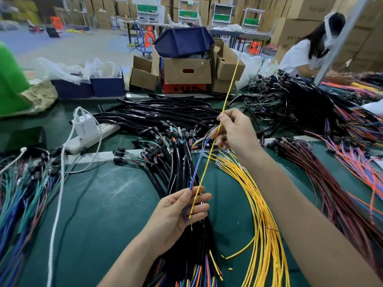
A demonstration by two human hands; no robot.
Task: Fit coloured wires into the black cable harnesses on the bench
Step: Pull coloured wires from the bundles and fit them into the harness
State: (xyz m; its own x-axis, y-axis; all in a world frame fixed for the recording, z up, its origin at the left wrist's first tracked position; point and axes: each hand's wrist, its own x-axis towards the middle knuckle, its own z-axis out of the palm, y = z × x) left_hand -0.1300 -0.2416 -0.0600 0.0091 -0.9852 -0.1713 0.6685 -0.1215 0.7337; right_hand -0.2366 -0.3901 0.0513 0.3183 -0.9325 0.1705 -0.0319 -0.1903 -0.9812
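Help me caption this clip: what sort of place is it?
Probably a wire-harness workshop in a warehouse: black harnesses and yellow wires heaped on a green bench, cardboard boxes stacked high behind, another worker at the far end.

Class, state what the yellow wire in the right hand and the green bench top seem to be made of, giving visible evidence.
Yellow wire: likely plastic-insulated, smooth, slightly glossy; it stands nearly straight above the grip. Bench top: probably rubber or vinyl mat, dull sheen, scuffed.
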